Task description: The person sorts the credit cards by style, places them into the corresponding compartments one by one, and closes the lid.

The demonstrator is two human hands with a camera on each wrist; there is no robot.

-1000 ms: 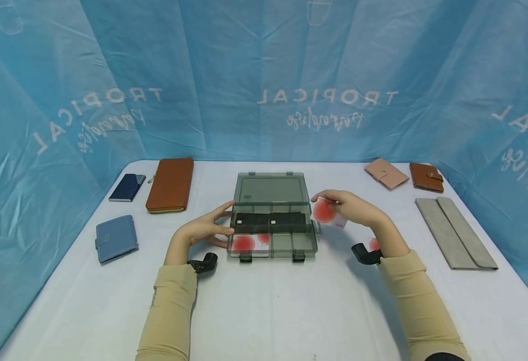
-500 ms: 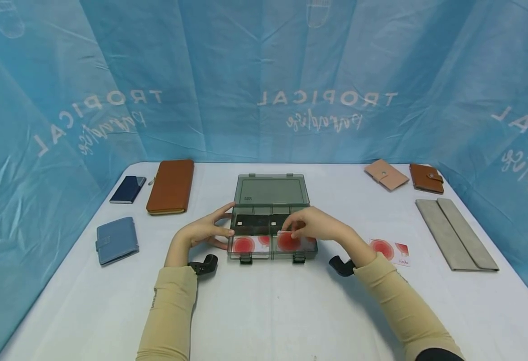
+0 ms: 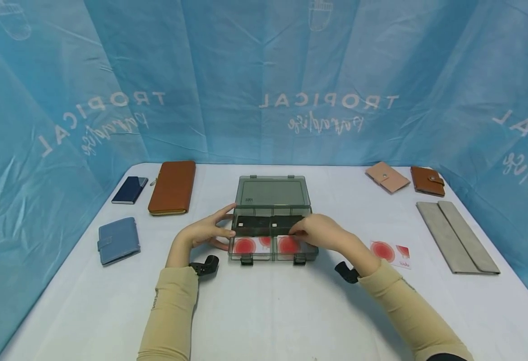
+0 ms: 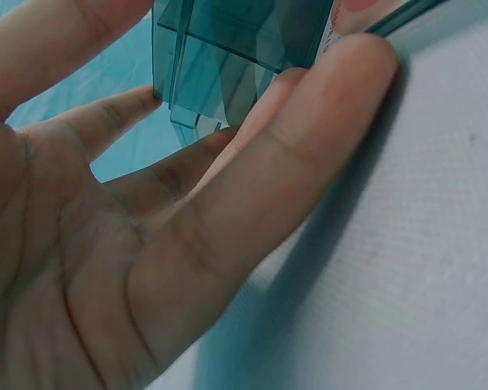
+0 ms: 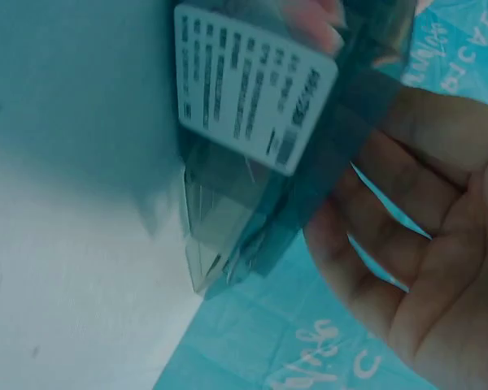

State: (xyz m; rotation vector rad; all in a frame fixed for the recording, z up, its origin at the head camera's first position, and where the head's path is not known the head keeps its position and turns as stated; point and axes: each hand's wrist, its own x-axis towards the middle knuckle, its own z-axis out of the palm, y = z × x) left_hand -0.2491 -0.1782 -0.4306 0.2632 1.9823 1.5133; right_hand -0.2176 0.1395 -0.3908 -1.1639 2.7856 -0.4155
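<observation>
A smoky clear plastic case [image 3: 273, 193] lies open mid-table, lid laid back. Its near left compartment holds a white card with a red disc [image 3: 245, 245]. My left hand [image 3: 207, 231] rests against the case's left side with straight fingers; in the left wrist view the fingers [image 4: 309, 122] lie along the case's wall [image 4: 228, 49]. My right hand [image 3: 320, 233] is over the near right compartment, its fingertips holding the edge of a second red-disc card [image 3: 286, 244]. The right wrist view shows that card's printed back [image 5: 244, 89] through the case, below my fingertips [image 5: 317, 16].
A third red-disc card [image 3: 390, 252] lies on the table right of the case. Black inserts [image 3: 268, 223] fill the case's far compartments. Wallets ring the table: navy [image 3: 129, 189], long brown [image 3: 172, 186], blue [image 3: 118, 239], pink [image 3: 387, 177], small brown [image 3: 427, 181], grey pouch [image 3: 457, 235].
My right hand carried the card from beside the case's right end into the near right compartment, and it now lies lower there. The left hand stayed against the case.
</observation>
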